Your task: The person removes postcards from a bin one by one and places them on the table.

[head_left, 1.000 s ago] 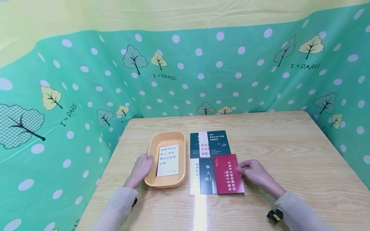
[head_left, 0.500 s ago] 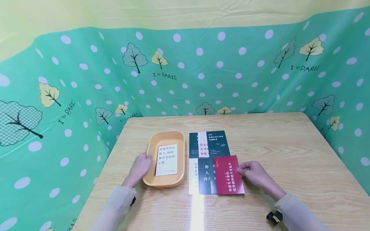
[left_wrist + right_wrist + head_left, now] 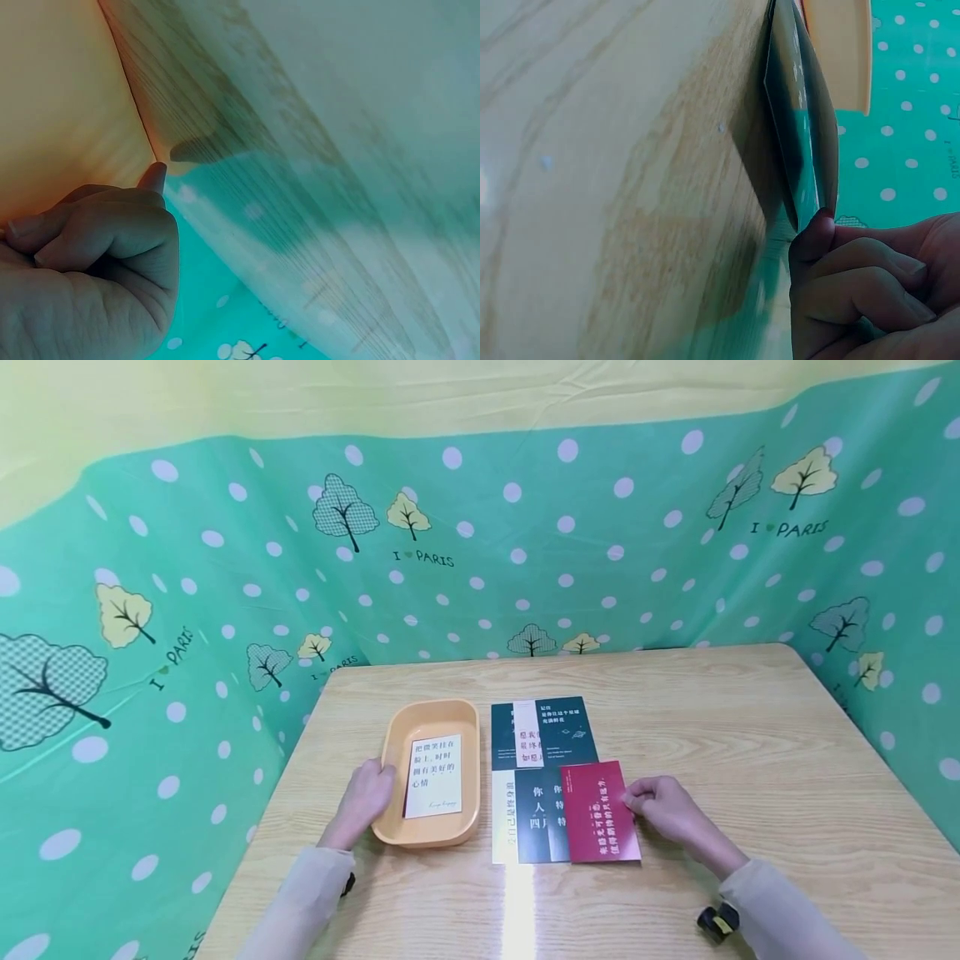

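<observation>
The left hand [image 3: 365,797] grips the left rim of a peach tray [image 3: 471,793], where a white card with black writing [image 3: 435,777] lies. Right of the tray, the right hand [image 3: 663,810] pinches the right edge of a red card [image 3: 600,814] between thumb and finger. That card overlaps a row of blue and white cards [image 3: 532,818]. In the right wrist view the pinched edge stands above the table, at the fingertips of the right hand [image 3: 870,285]. The left wrist view has the curled fingers of the left hand [image 3: 97,255] at the tray wall [image 3: 60,97].
Behind the lower row lie dark green cards [image 3: 566,731] with a narrow white card [image 3: 528,735] over them. The wooden table [image 3: 735,718] extends to the right. A green dotted curtain [image 3: 465,527] surrounds the table's back and sides.
The red card and the right hand have shifted slightly to the right, uncovering more of the card beneath. The left hand still grips the tray.
</observation>
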A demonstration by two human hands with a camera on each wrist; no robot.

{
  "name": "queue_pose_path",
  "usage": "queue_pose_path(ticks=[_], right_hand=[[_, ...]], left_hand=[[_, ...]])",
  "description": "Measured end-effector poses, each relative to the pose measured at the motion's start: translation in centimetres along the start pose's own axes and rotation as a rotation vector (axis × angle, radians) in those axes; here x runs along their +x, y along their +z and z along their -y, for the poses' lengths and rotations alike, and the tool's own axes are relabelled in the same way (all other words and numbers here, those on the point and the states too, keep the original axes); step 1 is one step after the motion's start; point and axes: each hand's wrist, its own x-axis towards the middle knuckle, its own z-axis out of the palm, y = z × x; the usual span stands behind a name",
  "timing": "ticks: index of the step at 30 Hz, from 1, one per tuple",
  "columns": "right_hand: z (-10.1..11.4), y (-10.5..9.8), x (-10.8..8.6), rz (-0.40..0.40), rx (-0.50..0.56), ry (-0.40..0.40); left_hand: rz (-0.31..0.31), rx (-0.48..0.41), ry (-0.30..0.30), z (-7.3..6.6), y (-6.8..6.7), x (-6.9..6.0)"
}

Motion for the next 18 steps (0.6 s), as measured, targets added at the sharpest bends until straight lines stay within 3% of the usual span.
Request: queue_pose_path(ticks=[18], right_hand=[[-0.85, -0.12, 0.48, -0.016, -0.084, -0.015]], left_hand=[[-0.015, 0.008, 0.004, -0.1, 0.05, -0.05]])
